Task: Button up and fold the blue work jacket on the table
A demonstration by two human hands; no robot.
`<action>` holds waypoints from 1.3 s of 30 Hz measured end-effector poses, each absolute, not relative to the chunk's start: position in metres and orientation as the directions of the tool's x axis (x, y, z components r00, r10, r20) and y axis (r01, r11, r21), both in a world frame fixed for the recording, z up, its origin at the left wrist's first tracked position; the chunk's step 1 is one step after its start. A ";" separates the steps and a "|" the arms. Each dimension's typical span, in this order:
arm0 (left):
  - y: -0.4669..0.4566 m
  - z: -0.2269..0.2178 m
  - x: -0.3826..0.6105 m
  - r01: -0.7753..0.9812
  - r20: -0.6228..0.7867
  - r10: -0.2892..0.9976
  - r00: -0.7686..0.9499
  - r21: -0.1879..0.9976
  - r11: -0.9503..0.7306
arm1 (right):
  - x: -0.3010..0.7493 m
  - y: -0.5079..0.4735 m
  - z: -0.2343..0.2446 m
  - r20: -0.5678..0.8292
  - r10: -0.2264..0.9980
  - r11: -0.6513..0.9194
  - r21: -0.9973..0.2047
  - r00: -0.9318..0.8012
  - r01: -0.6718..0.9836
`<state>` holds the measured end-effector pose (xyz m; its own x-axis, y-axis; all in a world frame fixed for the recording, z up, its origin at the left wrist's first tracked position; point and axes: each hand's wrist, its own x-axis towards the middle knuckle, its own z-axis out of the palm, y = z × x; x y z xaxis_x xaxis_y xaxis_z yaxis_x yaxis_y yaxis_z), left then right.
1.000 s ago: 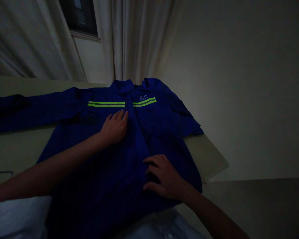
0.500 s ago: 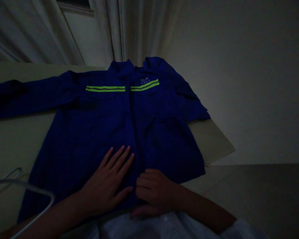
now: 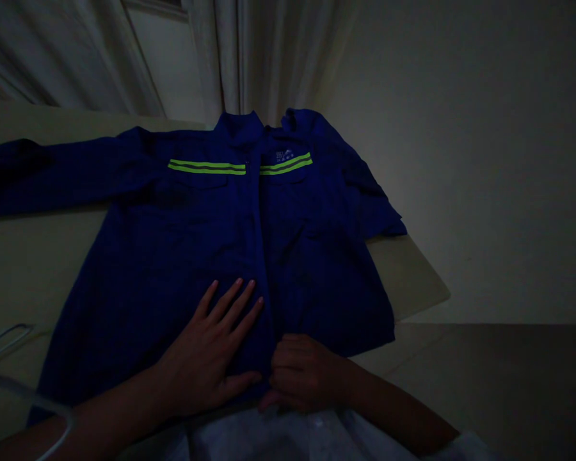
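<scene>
A dark blue work jacket (image 3: 187,237) lies spread out, front side up, with yellow-green reflective strips across the chest and a small pale print on one side. My left hand (image 3: 211,349) rests flat on the lower front, fingers spread, beside the front opening. At the bottom of that opening my right hand (image 3: 302,371) is closed, its curled fingers pinching the jacket's lower front edge. The jacket's left-hand sleeve stretches out past the picture's edge, while the sleeve on the right lies bent downward at the jacket's side.
The pale table (image 3: 9,269) carries the jacket, and its corner shows at the right. A white cord or wire loop (image 3: 9,339) lies at the lower left, partly over my left forearm. Curtains (image 3: 283,51) hang behind; a plain wall (image 3: 461,160) rises at the right.
The view has shifted slightly, so the jacket appears a little further right. Both hands keep nearly the same pose on the jacket.
</scene>
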<state>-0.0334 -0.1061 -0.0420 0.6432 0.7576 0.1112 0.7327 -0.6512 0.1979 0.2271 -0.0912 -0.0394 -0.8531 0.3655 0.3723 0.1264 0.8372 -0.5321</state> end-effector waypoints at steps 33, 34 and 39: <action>0.132 -0.036 -0.060 0.937 0.290 0.935 0.204 0.218 -0.272 | 0.062 0.290 -0.028 0.081 0.930 0.369 -0.188 -0.360 0.910; 0.136 -0.043 -0.066 0.945 0.290 0.941 0.176 0.218 -0.244 | 0.061 0.293 -0.031 0.092 0.933 0.360 -0.175 -0.349 0.917; 0.141 -0.066 -0.071 0.952 0.228 0.962 0.147 0.233 -0.201 | 0.059 0.302 -0.037 0.109 0.931 0.361 -0.107 -0.350 0.927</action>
